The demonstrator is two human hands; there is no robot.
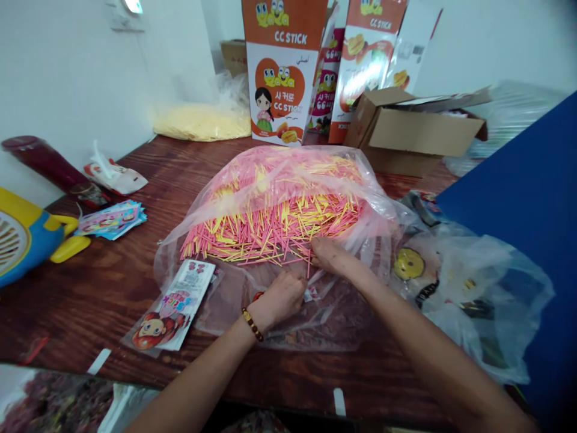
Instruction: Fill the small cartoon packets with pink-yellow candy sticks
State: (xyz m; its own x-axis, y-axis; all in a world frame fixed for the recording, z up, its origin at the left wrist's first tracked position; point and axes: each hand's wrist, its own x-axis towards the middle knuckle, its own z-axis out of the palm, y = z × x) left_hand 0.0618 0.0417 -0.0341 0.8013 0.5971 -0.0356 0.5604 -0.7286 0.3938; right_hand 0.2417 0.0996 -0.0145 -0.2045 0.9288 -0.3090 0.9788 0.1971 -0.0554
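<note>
A large clear plastic bag (265,325) lies spread on the table, with a heap of thin pink and yellow sticks (270,222) in its open mouth. My left hand (282,296), with a beaded bracelet at the wrist, is closed low over the front of the bag. Parts of a small printed packet (312,293) show on both sides of it; the rest is hidden under the hand. At the heap's front edge, my right hand (331,255) has its fingers curled in on a few sticks, its fingertips partly hidden. Left of my hands lies a stack of printed packets (180,307).
Tall printed cartons (283,78) and an open cardboard box (410,132) stand behind. A crumpled clear bag (487,294) lies right, near a blue panel (518,198). Blue packets (112,219), a tissue pack (119,177) and a yellow-blue fan (27,237) are left.
</note>
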